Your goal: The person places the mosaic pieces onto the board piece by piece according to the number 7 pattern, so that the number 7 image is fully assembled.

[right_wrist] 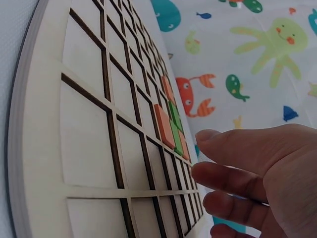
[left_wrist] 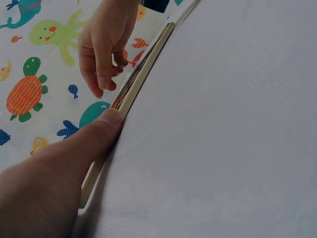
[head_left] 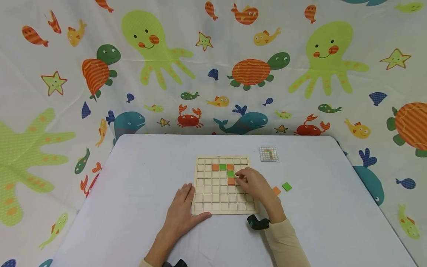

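Note:
A wooden grid board (head_left: 207,197) lies on the white table. Orange and green square tiles sit in its cells: a row of orange, green (head_left: 222,167) and orange, then green and orange (head_left: 231,181) down from the row's right end. My left hand (head_left: 181,211) rests at the board's lower left corner, fingers along the left side, thumb against the front edge. Over the board's right part hovers my right hand (head_left: 255,183), its fingers loosely bent beside the lowest orange tile. In the right wrist view nothing shows between the thumb and fingers of the right hand (right_wrist: 262,173).
A loose orange tile (head_left: 276,191) and a green tile (head_left: 287,186) lie right of the board, near the right wrist. Behind them is a small card (head_left: 268,159) printed with a grid pattern. A curtain (head_left: 207,100) with sea animals hangs behind the table (head_left: 133,178).

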A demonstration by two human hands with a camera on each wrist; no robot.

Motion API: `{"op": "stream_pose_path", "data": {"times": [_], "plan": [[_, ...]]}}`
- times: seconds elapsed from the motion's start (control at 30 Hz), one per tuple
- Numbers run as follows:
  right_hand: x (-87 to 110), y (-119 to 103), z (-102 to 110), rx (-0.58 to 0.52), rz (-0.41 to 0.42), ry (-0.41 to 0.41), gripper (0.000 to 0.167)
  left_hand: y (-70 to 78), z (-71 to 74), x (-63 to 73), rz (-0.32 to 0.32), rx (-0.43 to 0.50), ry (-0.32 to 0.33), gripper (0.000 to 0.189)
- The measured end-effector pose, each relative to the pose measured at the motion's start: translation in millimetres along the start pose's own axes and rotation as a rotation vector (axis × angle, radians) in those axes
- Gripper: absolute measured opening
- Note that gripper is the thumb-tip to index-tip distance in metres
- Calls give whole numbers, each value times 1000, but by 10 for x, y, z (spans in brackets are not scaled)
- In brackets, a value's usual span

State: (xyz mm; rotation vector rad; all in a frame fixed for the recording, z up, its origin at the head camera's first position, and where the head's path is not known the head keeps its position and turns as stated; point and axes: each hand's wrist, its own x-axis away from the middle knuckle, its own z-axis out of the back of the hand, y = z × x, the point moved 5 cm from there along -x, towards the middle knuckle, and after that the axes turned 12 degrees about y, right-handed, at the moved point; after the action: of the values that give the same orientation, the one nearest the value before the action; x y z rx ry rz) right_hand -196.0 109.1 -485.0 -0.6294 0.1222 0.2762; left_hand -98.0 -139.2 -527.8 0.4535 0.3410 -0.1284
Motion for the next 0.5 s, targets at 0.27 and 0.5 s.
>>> {"op": "stream_pose_path", "data": {"times": [0.27, 0.5], "plan": [[30, 6, 49, 6, -22, 7, 24, 1, -4, 1, 3, 1, -4, 113], [64, 40, 79, 9, -24, 23, 23, 3, -1, 3, 6, 4, -7, 113]]}}
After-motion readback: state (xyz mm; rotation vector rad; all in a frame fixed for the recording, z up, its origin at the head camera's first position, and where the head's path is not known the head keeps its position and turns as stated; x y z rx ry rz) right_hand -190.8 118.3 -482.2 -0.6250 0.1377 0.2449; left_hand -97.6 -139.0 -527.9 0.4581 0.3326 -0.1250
